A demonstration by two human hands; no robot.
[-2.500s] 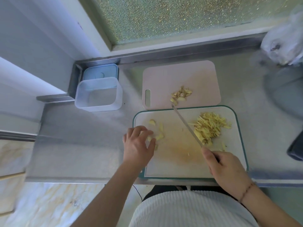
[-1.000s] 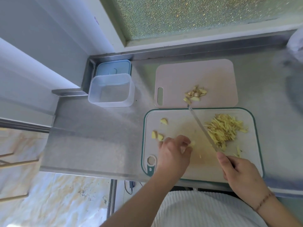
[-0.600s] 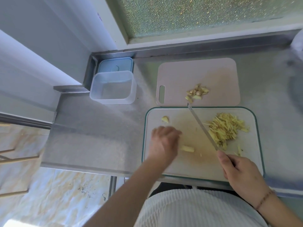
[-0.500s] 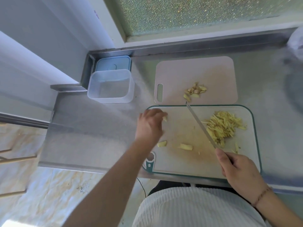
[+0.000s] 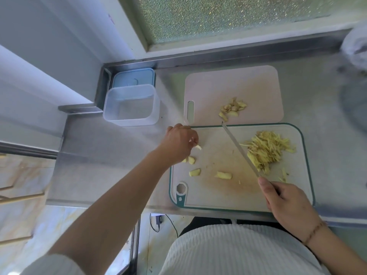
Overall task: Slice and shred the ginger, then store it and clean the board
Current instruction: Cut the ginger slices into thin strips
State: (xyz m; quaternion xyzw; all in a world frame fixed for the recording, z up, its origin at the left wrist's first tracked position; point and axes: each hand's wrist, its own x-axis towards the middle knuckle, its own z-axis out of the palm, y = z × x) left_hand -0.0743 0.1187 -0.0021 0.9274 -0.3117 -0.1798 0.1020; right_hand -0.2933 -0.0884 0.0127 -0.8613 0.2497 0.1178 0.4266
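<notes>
My left hand (image 5: 179, 142) pinches one ginger slice (image 5: 198, 147) at the far left corner of the green-rimmed board (image 5: 226, 199). Three more slices (image 5: 194, 172) lie loose just nearer me, apart from one another. My right hand (image 5: 286, 203) grips the knife (image 5: 240, 149), blade slanting away toward the pink board (image 5: 234, 84) (its tip almost reaches it). The shredded pile (image 5: 267, 149) sits right of the blade, the slices left of it, so my left hand is nearer them. I judge they must be gathered rightward under the edge, long sides across it.
</notes>
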